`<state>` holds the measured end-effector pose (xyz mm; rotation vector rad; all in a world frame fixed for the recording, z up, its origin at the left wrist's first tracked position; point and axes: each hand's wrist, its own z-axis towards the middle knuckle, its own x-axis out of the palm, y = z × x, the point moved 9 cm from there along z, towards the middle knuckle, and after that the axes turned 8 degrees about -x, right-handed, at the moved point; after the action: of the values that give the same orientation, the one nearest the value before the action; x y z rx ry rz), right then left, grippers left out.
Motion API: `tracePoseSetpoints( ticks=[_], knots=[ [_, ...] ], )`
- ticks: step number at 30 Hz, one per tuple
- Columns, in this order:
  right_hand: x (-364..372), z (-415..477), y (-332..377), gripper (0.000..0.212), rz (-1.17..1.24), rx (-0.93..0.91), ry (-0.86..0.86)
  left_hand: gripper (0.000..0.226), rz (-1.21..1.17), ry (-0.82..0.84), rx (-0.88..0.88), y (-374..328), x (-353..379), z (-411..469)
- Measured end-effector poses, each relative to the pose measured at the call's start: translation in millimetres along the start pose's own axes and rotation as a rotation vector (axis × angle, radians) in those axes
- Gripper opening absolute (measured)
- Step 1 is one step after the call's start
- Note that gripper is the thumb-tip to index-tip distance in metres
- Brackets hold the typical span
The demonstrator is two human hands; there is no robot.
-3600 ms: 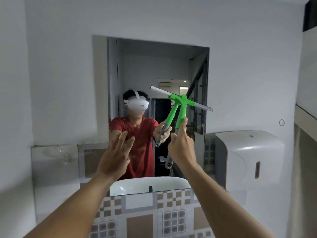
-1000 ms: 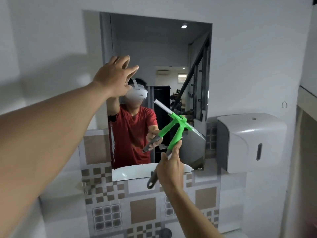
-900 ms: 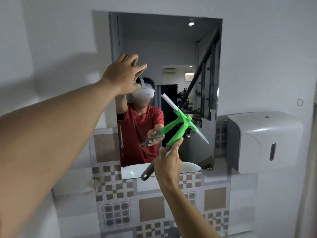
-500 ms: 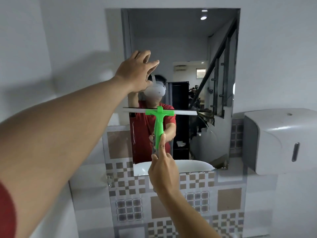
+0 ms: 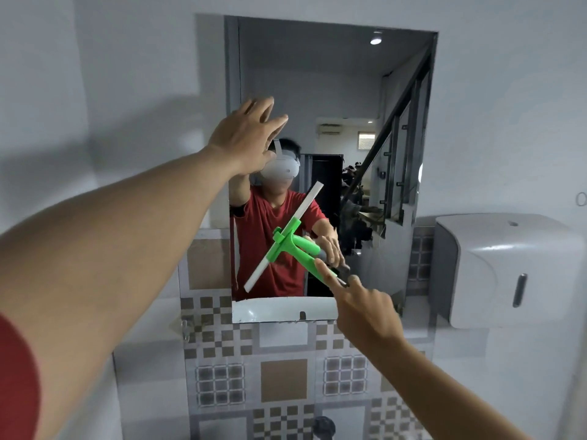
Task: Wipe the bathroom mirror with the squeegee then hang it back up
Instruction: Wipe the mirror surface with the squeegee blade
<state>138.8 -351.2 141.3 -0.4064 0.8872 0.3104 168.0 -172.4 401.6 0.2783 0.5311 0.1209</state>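
Note:
The wall mirror [image 5: 333,90] hangs straight ahead and reflects a person in a red shirt. A green squeegee [image 5: 287,241] with a white blade lies against the lower part of the glass, its blade slanted from lower left to upper right. My right hand [image 5: 362,308] grips its handle from the lower right, index finger stretched along the green shaft. My left hand [image 5: 246,138] is raised at the mirror's left edge, fingers spread, holding nothing.
A white paper dispenser [image 5: 508,268] is fixed to the wall right of the mirror. Patterned brown and grey tiles [image 5: 276,376] cover the wall below. A small ring hook [image 5: 582,199] sits on the wall at far right. A small metal hook [image 5: 185,325] sits left of the mirror's bottom.
The squeegee blade has turned from level to a steep slant and dropped lower on the glass. My right hand has shifted right. My left hand stays raised at the mirror's left edge.

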Motion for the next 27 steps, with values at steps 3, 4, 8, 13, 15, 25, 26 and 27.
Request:
tracePoseSetpoints(
  ticks=[3, 4, 8, 13, 15, 25, 26, 27],
  knots=[
    [-7, -4, -25, 0.076, -0.095, -0.027, 0.007, 0.067, -0.028, -0.103, -0.052, 0, -2, -14],
    [-10, -4, -32, 0.077, -0.114, -0.025, 0.010, 0.061, -0.050, -0.141, -0.079, -1, -2, -23],
    [-15, -10, -59, 0.077, -0.162, -0.009, 0.010, 0.058, -0.101, -0.120, -0.056, -18, 18, -58],
    [-2, -32, -96, 0.090, -0.096, 0.115, -0.007, 0.074, -0.093, 0.032, -0.055, -25, 49, -70],
    [9, -44, -106, 0.094, -0.028, 0.169, -0.026, 0.076, -0.094, 0.026, -0.060, -24, 50, -71],
    [49, -75, -89, 0.087, 0.227, 0.398, -0.056, 0.075, -0.096, 0.017, -0.039, -23, 46, -72],
    [56, -78, -85, 0.086, 0.262, 0.429, -0.054, 0.075, -0.095, 0.019, -0.038, -23, 46, -71],
    [64, -82, -80, 0.085, 0.298, 0.457, -0.052, 0.075, -0.096, 0.022, -0.038, -23, 46, -71]
  ],
)
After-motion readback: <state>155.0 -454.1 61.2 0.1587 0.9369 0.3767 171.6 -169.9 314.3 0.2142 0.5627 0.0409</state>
